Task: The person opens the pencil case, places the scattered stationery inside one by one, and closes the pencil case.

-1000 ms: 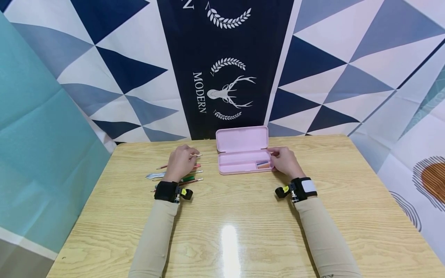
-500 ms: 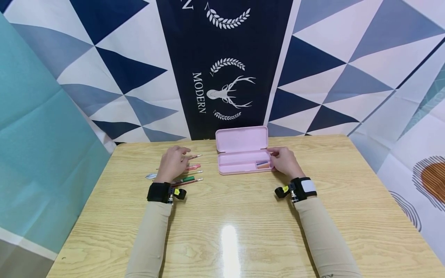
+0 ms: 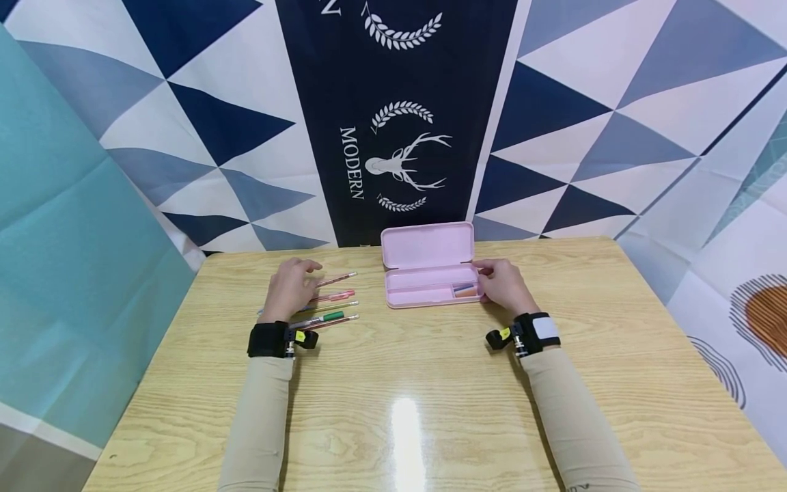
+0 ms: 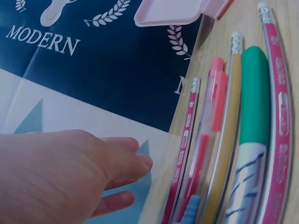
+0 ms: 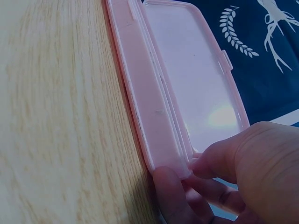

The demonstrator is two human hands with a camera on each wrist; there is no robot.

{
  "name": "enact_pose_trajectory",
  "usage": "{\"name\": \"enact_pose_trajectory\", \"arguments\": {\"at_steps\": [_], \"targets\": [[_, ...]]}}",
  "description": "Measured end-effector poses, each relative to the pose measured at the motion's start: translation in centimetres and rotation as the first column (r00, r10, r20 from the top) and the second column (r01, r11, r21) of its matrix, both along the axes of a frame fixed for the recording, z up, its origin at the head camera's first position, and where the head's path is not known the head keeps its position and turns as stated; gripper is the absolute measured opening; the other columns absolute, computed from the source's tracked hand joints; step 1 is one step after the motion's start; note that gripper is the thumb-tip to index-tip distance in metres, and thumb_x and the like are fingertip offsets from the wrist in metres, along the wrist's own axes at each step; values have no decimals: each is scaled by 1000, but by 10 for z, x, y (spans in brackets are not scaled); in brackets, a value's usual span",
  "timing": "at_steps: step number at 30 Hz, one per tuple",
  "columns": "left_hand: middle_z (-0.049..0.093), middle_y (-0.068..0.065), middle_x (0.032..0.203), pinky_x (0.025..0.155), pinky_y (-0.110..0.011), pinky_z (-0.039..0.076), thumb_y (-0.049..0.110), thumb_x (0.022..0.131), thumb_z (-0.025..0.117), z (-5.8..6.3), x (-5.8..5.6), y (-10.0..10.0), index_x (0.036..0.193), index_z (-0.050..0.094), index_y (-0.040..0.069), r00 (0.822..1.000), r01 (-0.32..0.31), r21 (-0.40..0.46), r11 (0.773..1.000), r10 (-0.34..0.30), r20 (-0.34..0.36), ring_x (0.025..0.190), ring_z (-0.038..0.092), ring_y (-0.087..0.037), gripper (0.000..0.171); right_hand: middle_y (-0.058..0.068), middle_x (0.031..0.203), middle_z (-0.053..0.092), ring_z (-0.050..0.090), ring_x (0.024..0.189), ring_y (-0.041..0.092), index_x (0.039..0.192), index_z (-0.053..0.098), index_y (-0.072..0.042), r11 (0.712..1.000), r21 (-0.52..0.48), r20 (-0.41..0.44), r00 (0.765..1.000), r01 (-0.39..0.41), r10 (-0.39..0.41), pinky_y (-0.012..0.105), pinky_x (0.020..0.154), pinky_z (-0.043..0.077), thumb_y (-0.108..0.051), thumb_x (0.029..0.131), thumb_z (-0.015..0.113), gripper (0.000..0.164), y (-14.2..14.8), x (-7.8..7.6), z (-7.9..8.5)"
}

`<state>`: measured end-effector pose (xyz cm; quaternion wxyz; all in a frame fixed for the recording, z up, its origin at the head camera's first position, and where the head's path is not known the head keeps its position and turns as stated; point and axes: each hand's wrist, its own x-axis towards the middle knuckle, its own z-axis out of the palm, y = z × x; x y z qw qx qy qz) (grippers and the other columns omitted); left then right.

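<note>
My left hand hovers at the left end of a row of writing tools, fingers relaxed and holding nothing. Nearest to it in the left wrist view lies a slim red pencil. Beside that are a clear pen with pink parts, a yellow pencil, a green-capped marker and another red pencil. My right hand grips the right end of an open pink pencil case, with thumb and fingers around its corner in the right wrist view.
Small blue and orange sticks lie in the case's right compartment. The wooden table meets a patterned cloth backdrop behind the case. A teal cloth hangs along the left side.
My left hand has moved left, away from the pencil ends, uncovering more of the pencils and the marker. My right hand and the case have stayed in place.
</note>
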<state>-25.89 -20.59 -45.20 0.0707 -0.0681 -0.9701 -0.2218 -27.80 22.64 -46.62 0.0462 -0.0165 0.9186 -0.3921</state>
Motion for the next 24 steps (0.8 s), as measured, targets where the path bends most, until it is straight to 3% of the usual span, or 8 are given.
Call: {"name": "enact_pose_trajectory", "arguments": {"at_steps": [13, 24], "targets": [[60, -20, 126, 101, -55, 47, 6, 94, 66, 3, 8, -14, 129, 65, 9, 999, 20, 6, 1000, -20, 28, 117, 54, -38, 35, 24, 103, 69, 65, 55, 13, 136, 60, -1, 1000, 13, -32, 999, -9, 9, 23, 50, 54, -7, 96, 55, 40, 1, -2, -3], [52, -27, 136, 103, -63, 42, 2, 92, 66, 2, 12, -22, 136, 59, 7, 994, 6, 0, 1000, -6, 113, 126, 45, -48, 45, 24, 103, 69, 65, 55, 13, 136, 60, -1, 1000, 11, -31, 999, -9, 10, 23, 49, 54, -4, 93, 55, 43, 0, -1, -3]]}}
